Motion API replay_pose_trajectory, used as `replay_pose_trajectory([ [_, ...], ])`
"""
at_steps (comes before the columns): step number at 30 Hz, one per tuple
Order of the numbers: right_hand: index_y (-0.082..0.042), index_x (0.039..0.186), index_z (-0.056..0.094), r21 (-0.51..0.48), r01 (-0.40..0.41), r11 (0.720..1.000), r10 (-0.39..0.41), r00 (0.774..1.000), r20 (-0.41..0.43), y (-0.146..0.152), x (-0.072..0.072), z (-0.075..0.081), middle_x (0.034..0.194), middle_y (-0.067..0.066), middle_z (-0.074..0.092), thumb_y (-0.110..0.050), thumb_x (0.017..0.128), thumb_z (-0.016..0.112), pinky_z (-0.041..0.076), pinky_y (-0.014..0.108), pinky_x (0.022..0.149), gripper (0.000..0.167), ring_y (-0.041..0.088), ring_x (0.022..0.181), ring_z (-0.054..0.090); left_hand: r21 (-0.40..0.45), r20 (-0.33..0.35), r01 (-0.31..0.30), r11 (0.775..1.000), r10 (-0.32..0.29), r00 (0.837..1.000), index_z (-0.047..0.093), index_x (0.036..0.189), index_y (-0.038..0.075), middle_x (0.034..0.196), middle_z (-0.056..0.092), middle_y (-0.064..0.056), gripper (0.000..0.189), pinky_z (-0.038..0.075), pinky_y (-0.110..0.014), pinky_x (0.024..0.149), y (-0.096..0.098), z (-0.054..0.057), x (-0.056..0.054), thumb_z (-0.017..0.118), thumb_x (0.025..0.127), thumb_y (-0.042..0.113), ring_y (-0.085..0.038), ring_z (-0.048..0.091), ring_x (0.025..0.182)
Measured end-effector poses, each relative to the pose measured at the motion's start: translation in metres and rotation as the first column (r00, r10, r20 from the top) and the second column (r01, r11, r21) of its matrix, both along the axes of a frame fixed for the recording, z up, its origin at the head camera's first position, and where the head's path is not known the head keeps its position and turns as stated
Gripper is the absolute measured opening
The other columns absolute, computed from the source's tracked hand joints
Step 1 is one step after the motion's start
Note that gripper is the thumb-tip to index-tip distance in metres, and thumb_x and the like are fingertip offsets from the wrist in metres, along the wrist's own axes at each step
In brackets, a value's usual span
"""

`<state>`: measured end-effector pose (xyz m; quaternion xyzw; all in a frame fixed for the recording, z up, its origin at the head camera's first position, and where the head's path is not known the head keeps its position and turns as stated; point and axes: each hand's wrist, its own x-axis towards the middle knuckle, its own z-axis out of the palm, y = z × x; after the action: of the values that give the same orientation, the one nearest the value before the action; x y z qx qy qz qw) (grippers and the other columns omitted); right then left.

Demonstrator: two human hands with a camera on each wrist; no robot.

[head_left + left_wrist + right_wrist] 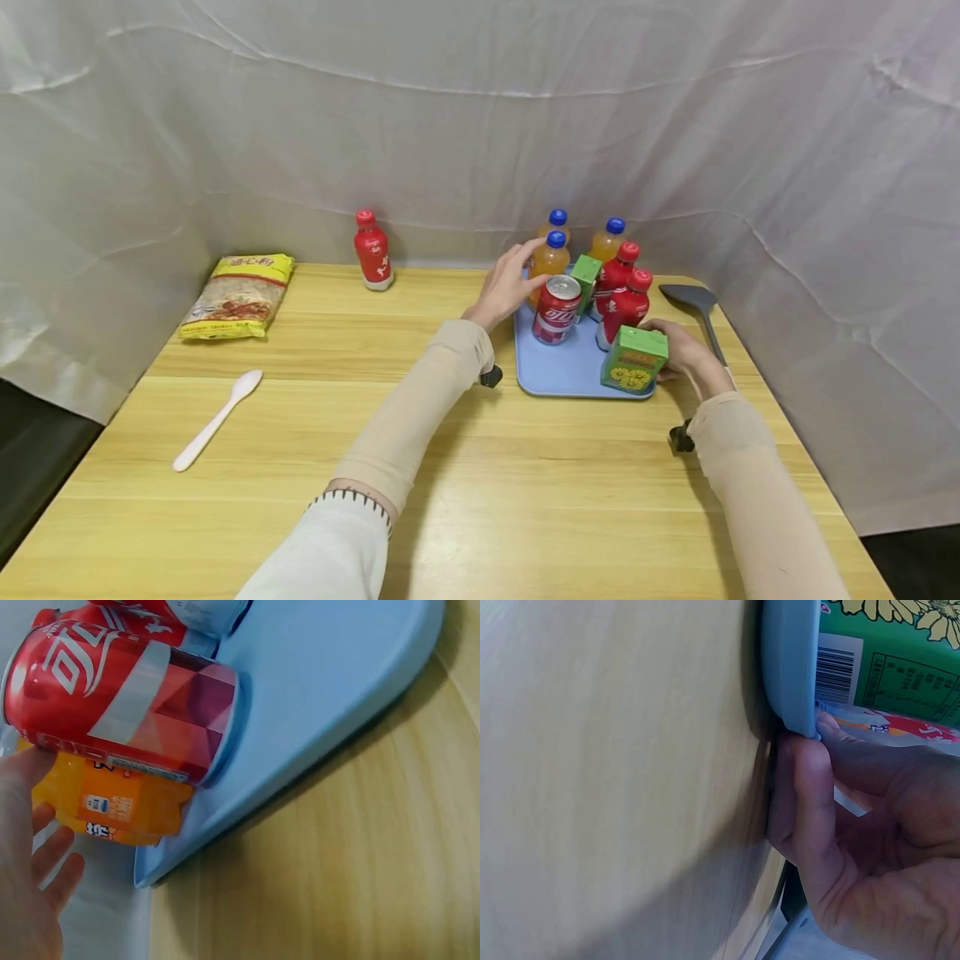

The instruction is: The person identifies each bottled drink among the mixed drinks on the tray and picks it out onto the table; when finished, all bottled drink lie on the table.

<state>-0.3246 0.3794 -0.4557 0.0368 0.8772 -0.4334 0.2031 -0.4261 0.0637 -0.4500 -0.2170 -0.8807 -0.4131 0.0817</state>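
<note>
Blue tray (558, 368): located toward the right rear of the table, loaded with drinks. The right hand (684, 350) pinches its rim near the front right corner, thumb above and fingers below. The left hand (506, 287) has its fingers spread beside an orange bottle (550, 260) and a red can (555, 317); contact with either cannot be confirmed. A green carton (633, 360) stands upright at the tray's front right, just beside the right hand. The surface is a light wood-grain table (525, 517), with shadows under both forearms. To the tray's right lies a dark spatula (688, 295); well to the left are an upright red bottle (372, 254), a yellow bag (238, 298) and a white spoon (217, 423). Creased grey cloth (465, 158) encloses the back and sides, with dark areas at both lower side edges. The right wrist view discloses the thumb and fingers on the rim, partly concealed by the carton in the head view, plus a barcode (837, 667) on the carton. The left wrist view shows the orange bottle's label behind the can. Spoon and bag appear in the head view only.
</note>
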Motion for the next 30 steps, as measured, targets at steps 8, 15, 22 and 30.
replay_pose_trajectory([
  [8, 0.002, 0.154, 0.034, -0.018, 0.012, 1.0, -0.012, 1.0, 0.019, -0.006, -0.001, -0.003, 0.096, 0.004, 0.067, -0.001, 0.107, 0.044, 0.058, 0.029, 0.055, 0.048, 0.013, 0.067, 0.065, 0.045, -0.021, -0.042, 0.998, 0.043, 0.999, 0.054, 0.148, 0.028, 0.143, 0.068, -0.005, 0.059, 0.057, -0.043, 0.107, -0.007, 0.003, 0.003, 0.079, 0.095, 0.036, -0.026, 0.066, 0.13],
  [15, 0.004, 0.153, 0.034, -0.019, -0.012, 1.0, 0.012, 1.0, 0.01, -0.007, -0.001, -0.001, 0.098, 0.006, 0.067, 0.0, 0.107, 0.043, 0.059, 0.03, 0.056, 0.047, 0.013, 0.068, 0.065, 0.121, -0.046, -0.057, 0.991, 0.063, 0.997, 0.058, 0.144, 0.027, 0.142, 0.068, -0.003, 0.057, 0.055, -0.041, 0.109, -0.013, 0.011, 0.007, 0.082, 0.093, 0.03, -0.021, 0.066, 0.128],
  [22, 0.004, 0.154, 0.032, -0.01, -0.019, 1.0, 0.019, 1.0, -0.004, -0.003, 0.002, 0.002, 0.104, 0.01, 0.067, -0.001, 0.107, 0.044, 0.059, 0.03, 0.057, 0.049, 0.013, 0.067, 0.065, 0.229, 0.018, -0.05, 0.972, 0.047, 0.999, 0.058, 0.143, 0.023, 0.14, 0.068, -0.006, 0.056, 0.054, -0.04, 0.11, -0.021, 0.032, 0.009, 0.082, 0.093, 0.021, -0.024, 0.064, 0.126],
  [30, 0.004, 0.153, 0.034, -0.001, -0.014, 1.0, 0.014, 1.0, -0.009, 0.0, 0.002, -0.002, 0.092, 0.001, 0.066, -0.002, 0.107, 0.043, 0.058, 0.03, 0.056, 0.047, 0.014, 0.067, 0.065, 0.328, 0.13, -0.155, 0.932, 0.118, 0.984, 0.06, 0.141, 0.022, 0.138, 0.068, -0.007, 0.055, 0.058, -0.04, 0.101, -0.042, 0.044, 0.011, 0.082, 0.092, 0.013, -0.027, 0.065, 0.118],
])
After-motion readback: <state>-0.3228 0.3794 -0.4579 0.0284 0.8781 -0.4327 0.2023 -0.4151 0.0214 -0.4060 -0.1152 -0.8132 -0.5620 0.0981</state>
